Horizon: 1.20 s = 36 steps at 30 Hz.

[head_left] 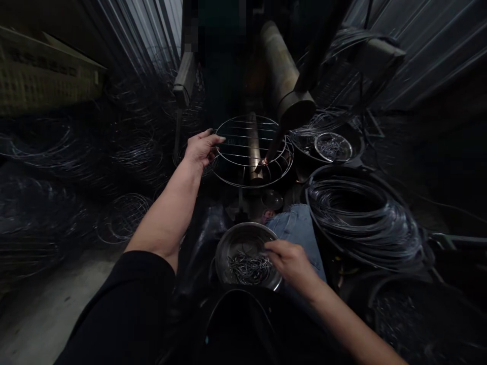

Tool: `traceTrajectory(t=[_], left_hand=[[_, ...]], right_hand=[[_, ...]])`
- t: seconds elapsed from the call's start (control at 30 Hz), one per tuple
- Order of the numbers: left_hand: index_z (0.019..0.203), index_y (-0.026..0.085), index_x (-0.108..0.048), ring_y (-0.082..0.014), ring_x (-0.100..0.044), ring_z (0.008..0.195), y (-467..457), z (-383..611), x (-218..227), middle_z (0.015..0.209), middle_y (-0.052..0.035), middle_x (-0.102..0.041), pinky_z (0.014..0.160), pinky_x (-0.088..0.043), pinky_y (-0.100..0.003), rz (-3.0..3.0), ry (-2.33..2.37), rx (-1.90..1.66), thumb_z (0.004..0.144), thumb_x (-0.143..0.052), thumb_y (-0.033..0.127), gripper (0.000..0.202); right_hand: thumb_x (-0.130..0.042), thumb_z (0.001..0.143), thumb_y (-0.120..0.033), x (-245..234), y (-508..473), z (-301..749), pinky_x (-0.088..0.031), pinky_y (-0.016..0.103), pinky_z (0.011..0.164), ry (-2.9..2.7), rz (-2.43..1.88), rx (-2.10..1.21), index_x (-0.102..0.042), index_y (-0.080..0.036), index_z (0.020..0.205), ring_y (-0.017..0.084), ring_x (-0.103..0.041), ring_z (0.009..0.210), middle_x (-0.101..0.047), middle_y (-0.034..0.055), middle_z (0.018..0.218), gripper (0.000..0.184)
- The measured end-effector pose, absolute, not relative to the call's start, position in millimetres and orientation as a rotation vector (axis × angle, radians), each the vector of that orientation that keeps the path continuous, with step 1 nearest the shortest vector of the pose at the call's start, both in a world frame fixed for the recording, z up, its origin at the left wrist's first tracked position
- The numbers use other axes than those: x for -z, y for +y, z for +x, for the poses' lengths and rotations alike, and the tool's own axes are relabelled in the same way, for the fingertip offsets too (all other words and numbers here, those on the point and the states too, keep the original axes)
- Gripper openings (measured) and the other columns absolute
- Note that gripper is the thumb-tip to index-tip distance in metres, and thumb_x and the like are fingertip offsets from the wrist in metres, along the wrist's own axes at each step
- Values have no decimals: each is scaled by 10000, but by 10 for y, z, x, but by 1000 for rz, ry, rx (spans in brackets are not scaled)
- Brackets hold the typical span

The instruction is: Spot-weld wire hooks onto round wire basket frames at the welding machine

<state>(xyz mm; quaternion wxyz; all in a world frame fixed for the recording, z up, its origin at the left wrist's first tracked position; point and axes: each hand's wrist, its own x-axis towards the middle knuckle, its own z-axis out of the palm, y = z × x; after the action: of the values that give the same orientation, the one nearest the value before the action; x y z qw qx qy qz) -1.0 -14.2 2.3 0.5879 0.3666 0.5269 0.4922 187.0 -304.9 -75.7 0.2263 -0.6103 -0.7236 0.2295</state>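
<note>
My left hand [202, 148] pinches the left rim of a round wire rack [245, 163], which has parallel cross wires and a second ring below. The rack sits around the lower metal electrode bar [254, 147] of a welding machine, and an orange glow shows near the upper electrode tip. Over the right side of a metal bowl [225, 247] is my right hand [291, 259], its fingers closed together. Short bent wire pieces [249, 267] lie heaped in that bowl, on my lap. Whatever the right fingertips hold is too small to make out.
A thick upper machine arm [281, 71] hangs above the rack. To the right stand a tub of coiled wire rings [353, 213] and a small dish of wire pieces [334, 147]. Stacked wire rings [137, 147] crowd the left side, beside bare floor [76, 299].
</note>
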Motion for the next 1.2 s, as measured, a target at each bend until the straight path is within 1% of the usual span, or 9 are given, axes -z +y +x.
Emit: traceTrajectory(t=[0.13,0.27,0.4,0.53,0.63,0.73,0.93,1.07,1.2], left_hand=[[1237,116,-572,-109,-528,458,-159,-21,0,659,-18,-615,382,-271,-197,834,1199,-1170,558,-740,80,700],[1247,119,-566,-108,-531,476,-330,-33,-15,639,-9,-603,383,-274,-189,766,1223,-1195,561,-739,77,710],[1218,160,-594,-93,-537,506,-576,-35,6,656,9,-601,396,-298,-177,710,1228,-1259,539,-773,126,703],[1276,168,-551,-78,-525,518,-747,-33,44,661,27,-597,403,-308,-167,690,1222,-1309,538,-783,159,774],[1276,173,-548,-77,-530,536,-811,-31,53,689,27,-606,406,-317,-164,692,1209,-1334,543,-783,162,770],[1264,183,-565,-79,-534,546,-836,-26,58,696,27,-601,407,-323,-163,691,1208,-1342,543,-784,148,755],[1280,221,-560,-65,-520,528,-849,-20,113,655,43,-580,413,-318,-152,694,1243,-1333,599,-737,118,711],[1314,218,-528,-68,-529,534,-888,-20,130,649,44,-587,416,-319,-155,661,1221,-1340,609,-741,125,742],[1339,193,-499,-74,-537,526,-937,1,77,624,47,-578,419,-324,-160,621,1199,-1349,609,-733,113,770]], right_hand=[[-434,923,-156,816,-3155,2200,-445,224,557,-2044,-1683,-7,-700,-176,839,143,-605,572,-644,45,660,280],[-472,936,-174,1028,-3207,2322,-482,210,588,-1942,-1495,160,-661,-156,987,136,-643,594,-691,44,716,196],[-520,923,-176,1116,-3251,2314,-476,225,593,-1958,-1442,16,-665,-160,921,134,-615,586,-665,35,686,146],[-421,936,-133,1051,-3344,2302,-439,243,605,-2156,-1449,-51,-698,-181,804,151,-554,610,-595,44,650,311],[-361,911,-70,959,-3426,2256,-439,260,697,-2278,-1632,-108,-709,-191,853,173,-567,700,-611,62,732,373],[-396,871,-37,834,-3435,2138,-425,286,743,-2356,-1982,-184,-699,-186,944,208,-575,787,-620,81,810,346],[-436,840,-44,641,-3257,2010,-417,296,720,-2507,-2203,-497,-674,-159,776,240,-580,861,-624,119,899,271],[-473,803,-69,610,-3187,2160,-450,265,703,-2268,-2114,-702,-674,-170,848,194,-615,821,-644,75,887,229],[-548,786,-204,497,-2996,2282,-516,310,768,-1812,-1834,-750,-704,-187,918,203,-665,829,-711,44,872,205]])
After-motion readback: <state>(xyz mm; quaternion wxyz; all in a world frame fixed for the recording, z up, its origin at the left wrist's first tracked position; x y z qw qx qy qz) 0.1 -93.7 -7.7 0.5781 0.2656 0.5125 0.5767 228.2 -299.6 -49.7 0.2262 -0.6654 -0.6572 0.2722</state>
